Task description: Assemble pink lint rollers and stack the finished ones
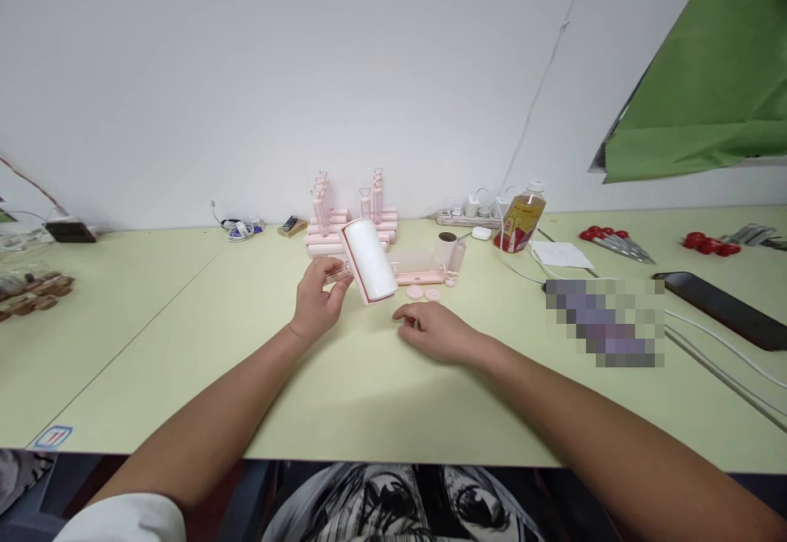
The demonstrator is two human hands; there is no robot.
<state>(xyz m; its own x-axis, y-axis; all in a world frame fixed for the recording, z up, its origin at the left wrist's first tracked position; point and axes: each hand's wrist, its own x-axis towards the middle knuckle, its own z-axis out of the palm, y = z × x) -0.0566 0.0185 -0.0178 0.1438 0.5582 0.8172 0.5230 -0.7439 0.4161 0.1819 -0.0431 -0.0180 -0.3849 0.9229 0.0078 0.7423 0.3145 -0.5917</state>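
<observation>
My left hand [318, 300] is closed around the clear pinkish handle of a lint roller [370, 259], held tilted above the table. The roller has a white sheet roll with a reddish-brown edge and a pale pink part behind it. Just right of and below the roll, my right hand [439, 331] has bent fingers, with a gap between thumb and forefinger and nothing visible in it. Beyond that hand, two pink discs [416, 291] lie flat. Behind them are a long pink cover [420, 278] and an upright white roll [445, 252] with a dark opening, beside a pink handle [457, 257].
Several pink rollers [335, 239] lie at the back, with handles standing on them. A drink bottle [520, 218] and a power strip [468, 219] are by the wall. Toward the right are white paper [562, 254], cables, a dark phone-like object [722, 308] and red-ended tools [615, 240].
</observation>
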